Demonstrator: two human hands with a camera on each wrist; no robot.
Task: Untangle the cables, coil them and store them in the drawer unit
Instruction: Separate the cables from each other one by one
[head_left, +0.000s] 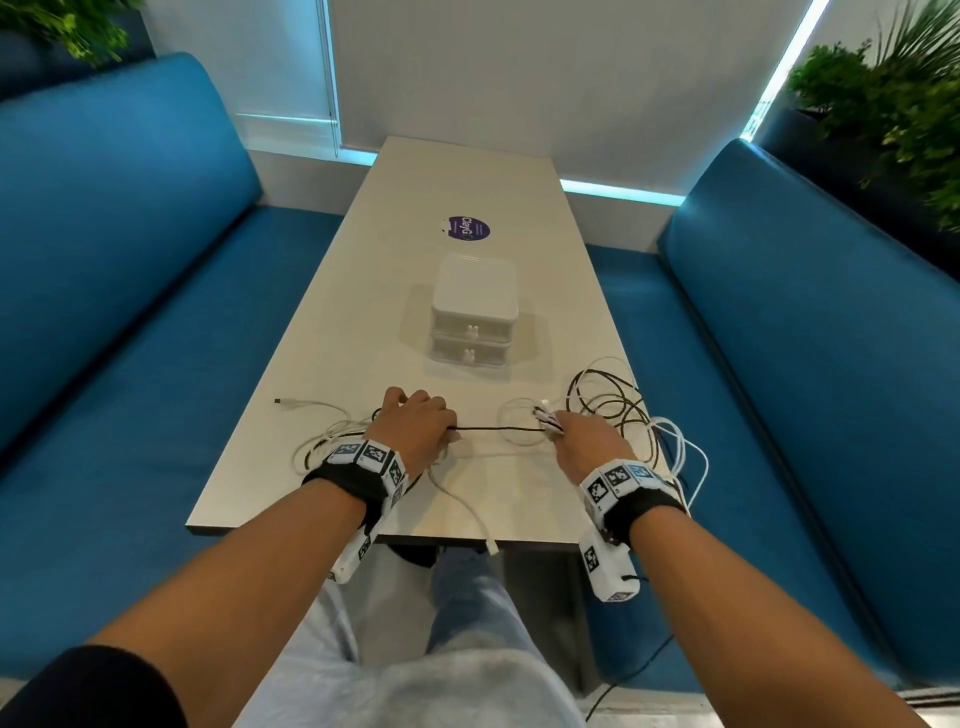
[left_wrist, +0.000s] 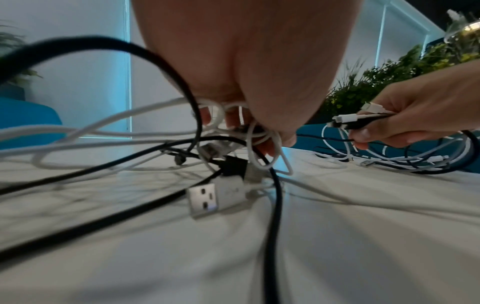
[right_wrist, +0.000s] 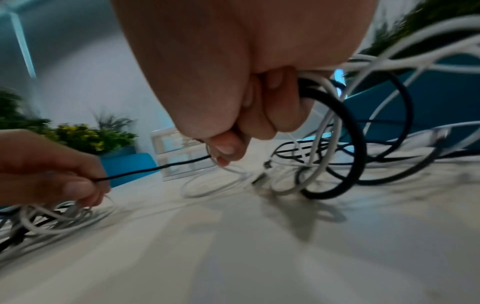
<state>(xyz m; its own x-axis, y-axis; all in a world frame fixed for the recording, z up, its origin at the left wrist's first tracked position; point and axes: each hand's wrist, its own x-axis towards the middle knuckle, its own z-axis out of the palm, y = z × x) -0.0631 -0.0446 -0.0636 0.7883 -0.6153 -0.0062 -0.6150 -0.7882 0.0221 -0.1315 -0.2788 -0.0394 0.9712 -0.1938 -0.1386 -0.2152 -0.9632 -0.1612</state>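
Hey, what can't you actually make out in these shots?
- Left hand fingertips: head view, hidden by its own back.
- How many cables there are: every view, loops overlap.
- Drawer unit contents: drawers closed.
- White cable end: head view, drops past the table edge.

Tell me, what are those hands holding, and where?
Left hand grips tangled cables; right hand pinches connector ends. A thin black cable stretches between them.
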